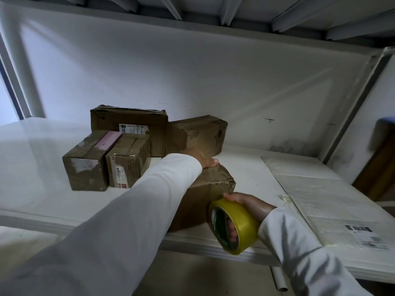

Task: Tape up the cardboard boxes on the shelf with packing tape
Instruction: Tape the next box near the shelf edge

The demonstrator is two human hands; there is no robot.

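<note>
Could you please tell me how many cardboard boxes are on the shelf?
5: two at the back, left and right; two in front, left and right; one nearest, under the hands. None seem hidden.

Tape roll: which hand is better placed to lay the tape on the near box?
Right. The right hand already grips the roll beside the box; the left hand steadies its top.
</note>
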